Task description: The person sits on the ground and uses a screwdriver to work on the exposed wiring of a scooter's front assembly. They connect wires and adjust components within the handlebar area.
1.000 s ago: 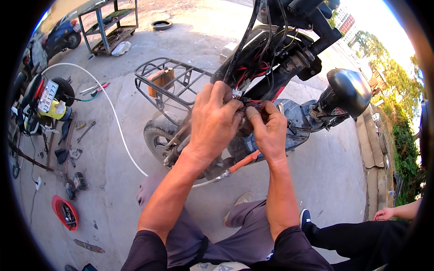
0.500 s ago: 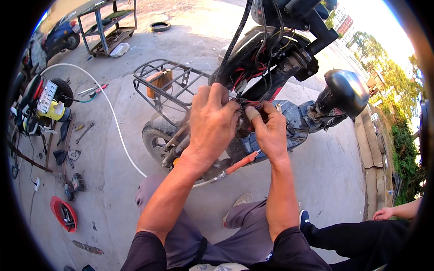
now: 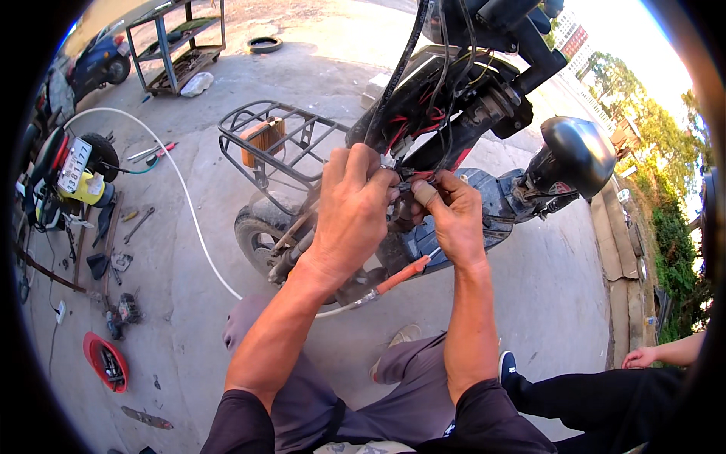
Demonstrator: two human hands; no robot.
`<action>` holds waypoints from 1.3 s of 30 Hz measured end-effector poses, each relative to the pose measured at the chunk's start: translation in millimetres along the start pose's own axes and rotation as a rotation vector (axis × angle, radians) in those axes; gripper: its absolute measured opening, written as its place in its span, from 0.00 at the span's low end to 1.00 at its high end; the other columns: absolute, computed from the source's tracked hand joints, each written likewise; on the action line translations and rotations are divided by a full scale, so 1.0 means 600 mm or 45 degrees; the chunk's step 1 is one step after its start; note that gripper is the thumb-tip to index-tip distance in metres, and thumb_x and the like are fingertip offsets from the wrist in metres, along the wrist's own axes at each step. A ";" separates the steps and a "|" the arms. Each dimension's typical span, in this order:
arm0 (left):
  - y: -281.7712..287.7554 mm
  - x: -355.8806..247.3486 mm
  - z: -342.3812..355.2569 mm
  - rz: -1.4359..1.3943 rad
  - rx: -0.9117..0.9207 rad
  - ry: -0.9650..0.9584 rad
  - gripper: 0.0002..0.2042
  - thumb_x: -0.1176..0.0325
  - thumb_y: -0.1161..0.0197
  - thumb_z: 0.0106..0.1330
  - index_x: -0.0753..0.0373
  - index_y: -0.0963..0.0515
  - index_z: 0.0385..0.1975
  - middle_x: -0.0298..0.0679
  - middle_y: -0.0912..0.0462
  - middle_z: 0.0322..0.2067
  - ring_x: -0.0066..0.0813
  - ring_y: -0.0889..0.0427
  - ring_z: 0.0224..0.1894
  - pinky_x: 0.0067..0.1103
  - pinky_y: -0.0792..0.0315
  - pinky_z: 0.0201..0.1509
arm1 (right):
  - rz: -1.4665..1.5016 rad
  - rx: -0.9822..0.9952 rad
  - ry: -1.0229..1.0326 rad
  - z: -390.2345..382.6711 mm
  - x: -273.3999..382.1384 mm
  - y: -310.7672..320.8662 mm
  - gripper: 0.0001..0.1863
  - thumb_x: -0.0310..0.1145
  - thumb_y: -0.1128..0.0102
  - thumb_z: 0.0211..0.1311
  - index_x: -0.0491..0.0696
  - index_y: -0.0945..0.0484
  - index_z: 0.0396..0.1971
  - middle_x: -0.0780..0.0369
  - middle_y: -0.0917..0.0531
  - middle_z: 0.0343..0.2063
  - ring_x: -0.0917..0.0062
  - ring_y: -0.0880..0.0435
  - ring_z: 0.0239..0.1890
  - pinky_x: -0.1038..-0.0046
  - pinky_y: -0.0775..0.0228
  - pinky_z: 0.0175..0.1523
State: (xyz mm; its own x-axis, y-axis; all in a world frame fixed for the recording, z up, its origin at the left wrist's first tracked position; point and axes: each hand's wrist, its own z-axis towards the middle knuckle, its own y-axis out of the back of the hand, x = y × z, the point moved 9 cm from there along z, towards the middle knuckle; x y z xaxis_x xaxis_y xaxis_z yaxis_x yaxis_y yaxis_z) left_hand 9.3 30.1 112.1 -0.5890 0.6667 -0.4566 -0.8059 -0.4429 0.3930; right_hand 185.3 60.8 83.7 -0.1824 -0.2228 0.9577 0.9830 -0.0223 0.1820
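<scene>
An electric scooter (image 3: 499, 197) stands in front of me with its front panel off and a tangle of red and black wires (image 3: 423, 125) exposed. My left hand (image 3: 352, 212) pinches a small connector (image 3: 401, 185) on those wires from the left. My right hand (image 3: 446, 219) grips the same connector from the right, with a bandaged fingertip on it. An orange-handled screwdriver (image 3: 401, 274) pokes out below my right palm, tucked in that hand.
A wire front basket (image 3: 272, 140) and front tyre (image 3: 253, 238) sit left of my hands. A white hose (image 3: 181, 189) curves over the concrete. Tools (image 3: 125, 227) and a red tray (image 3: 102, 362) lie at left. Another person's hand (image 3: 643, 356) rests at lower right.
Both hands stay on the connector, with only small finger shifts. The view has tilted slightly, so the scooter sits a little lower in the frame.
</scene>
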 end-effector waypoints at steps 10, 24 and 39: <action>-0.001 0.004 -0.001 -0.023 -0.029 -0.051 0.08 0.81 0.27 0.58 0.67 0.15 0.37 0.44 0.26 0.43 0.46 0.28 0.48 0.38 0.28 0.55 | -0.019 -0.061 0.128 -0.002 0.005 -0.006 0.09 0.27 0.29 0.73 0.43 0.19 0.31 0.71 0.21 0.22 0.90 0.25 0.23 0.81 0.34 0.28; 0.003 0.013 0.003 -0.104 0.075 -0.122 0.08 0.79 0.26 0.59 0.69 0.13 0.38 0.44 0.25 0.43 0.46 0.27 0.49 0.36 0.25 0.53 | -0.013 -0.127 0.077 -0.005 -0.005 -0.015 0.12 0.31 0.30 0.75 0.44 0.18 0.29 0.70 0.22 0.18 0.90 0.27 0.21 0.81 0.38 0.27; 0.004 0.008 0.006 -0.069 0.080 -0.121 0.07 0.80 0.27 0.60 0.69 0.13 0.38 0.44 0.25 0.41 0.45 0.27 0.48 0.36 0.25 0.53 | 0.120 -0.161 -0.044 -0.004 -0.008 -0.006 0.15 0.36 0.31 0.77 0.44 0.17 0.29 0.68 0.19 0.17 0.87 0.24 0.16 0.80 0.35 0.22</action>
State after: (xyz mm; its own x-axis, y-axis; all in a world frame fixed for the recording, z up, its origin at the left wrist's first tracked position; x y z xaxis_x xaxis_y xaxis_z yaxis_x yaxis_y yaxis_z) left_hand 4.8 34.4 113.6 -0.5340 0.7439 -0.4019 -0.8293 -0.3682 0.4204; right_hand 182.9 59.6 77.7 -0.0880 -0.1959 0.9767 0.9900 -0.1256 0.0640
